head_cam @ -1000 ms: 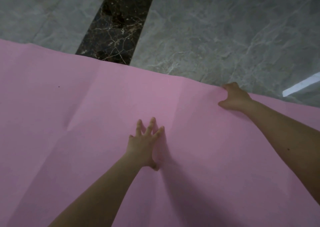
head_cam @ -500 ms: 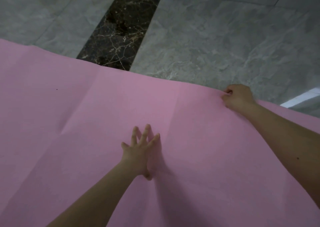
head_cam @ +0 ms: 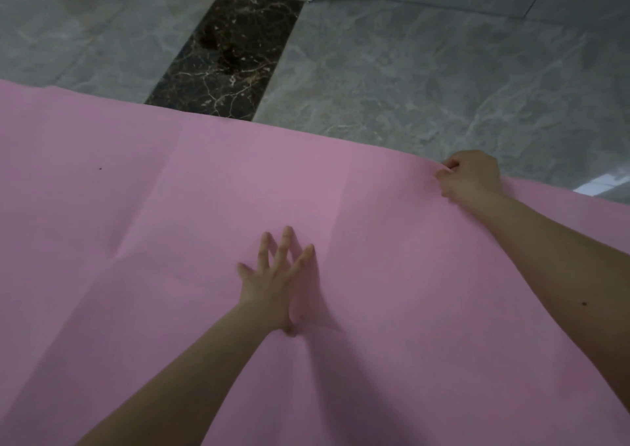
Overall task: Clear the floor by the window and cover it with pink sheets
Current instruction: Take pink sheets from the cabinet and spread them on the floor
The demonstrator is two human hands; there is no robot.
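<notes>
pink sheet flat, long axis L-R

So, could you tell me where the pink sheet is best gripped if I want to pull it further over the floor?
Probably at its far edge, as the right hand does: that free border of the pink sheet lets fingers curl under it. The left hand lies flat mid-sheet, where nothing offers itself to pinch.

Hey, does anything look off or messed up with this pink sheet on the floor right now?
Nothing damaged or spilled. The pink sheet shows fold creases and its far edge runs slightly wavy across the grey floor. The left hand presses flat on it, while the right hand pinches its far edge. A tiny dark speck sits near the left.
</notes>
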